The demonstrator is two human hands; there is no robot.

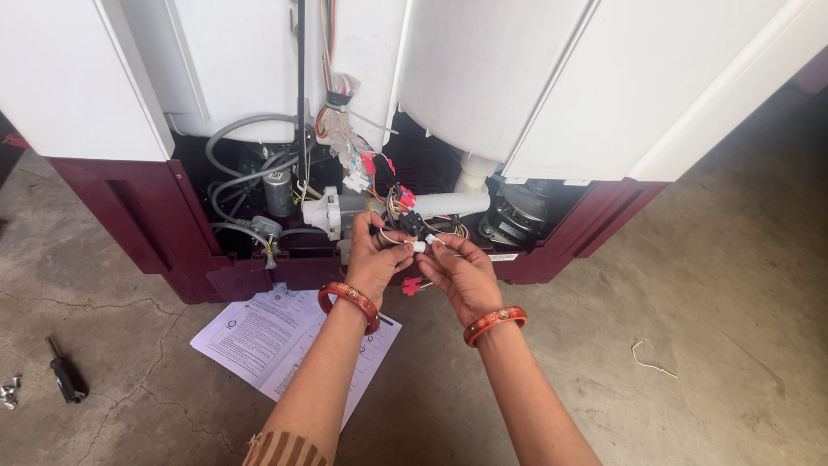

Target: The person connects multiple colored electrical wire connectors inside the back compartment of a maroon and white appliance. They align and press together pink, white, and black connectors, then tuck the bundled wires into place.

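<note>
**Hands meet on a small white connector at the machine's open base**

Left hand [376, 257] and right hand [459, 269] come together just in front of the open back of the white and maroon twin-tub washing machine [552, 95]. Each hand pinches one end of a small white plastic wire connector [421, 245] between thumb and forefinger, the other fingers loosely curled. The two halves sit touching or nearly so; whether they are fully joined cannot be told. Thin wires run from the connector up into the tangled bundle of coloured wires with red and white plugs [379, 177] that hangs down the middle of the cavity.

Both wrists carry a red and gold bangle [348, 302]. Behind the hands lie a white plastic drain pump and pipe [431, 205], grey corrugated hoses [237, 177] to the left, and a round grey motor [517, 216] to the right, all packed close inside the maroon base frame [164, 233]. The lower maroon rim runs just beneath the knuckles, so the hands work at the cavity's edge, not deep within it.

On the cracked grey concrete floor [707, 293], a printed white paper sheet [259, 332] lies under the left forearm, touching the machine's foot. A black-handled screwdriver [65, 378] lies well apart at the left, beside loose screws [9, 393]. Floor to the right is open, with only a stray bit of white wire [649, 361].
</note>
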